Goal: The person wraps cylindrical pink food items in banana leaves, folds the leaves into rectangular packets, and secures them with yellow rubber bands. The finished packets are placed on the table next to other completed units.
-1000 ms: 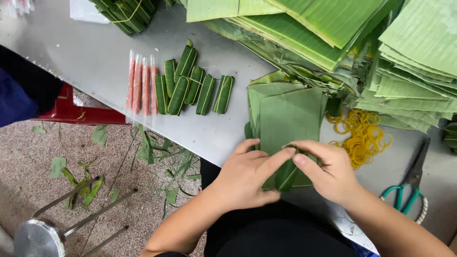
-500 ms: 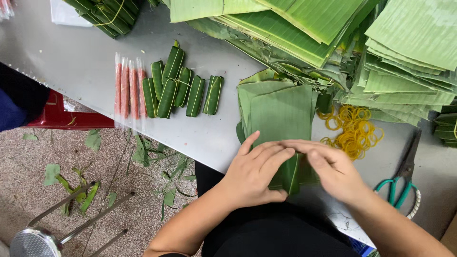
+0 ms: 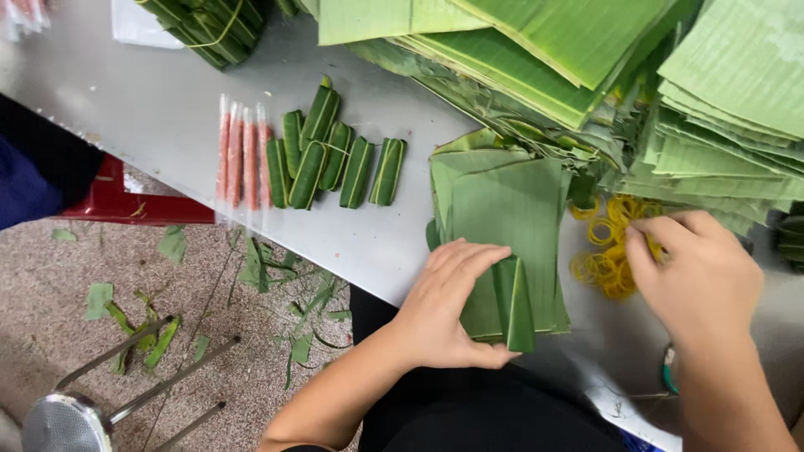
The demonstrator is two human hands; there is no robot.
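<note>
The rolled banana-leaf parcel (image 3: 509, 303) is pinned flat under the spread left hand (image 3: 452, 305) (preventing unrolling) while a yellow rubber band (image 3: 610, 251) is pinched by the curled fingers of the right hand (image 3: 699, 280).

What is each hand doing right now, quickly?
Left hand: pressed flat, fingers mostly open, on the folded leaf roll, holding it shut.
Right hand: fingers curled, pinching at the yellow rubber bands.
</note>
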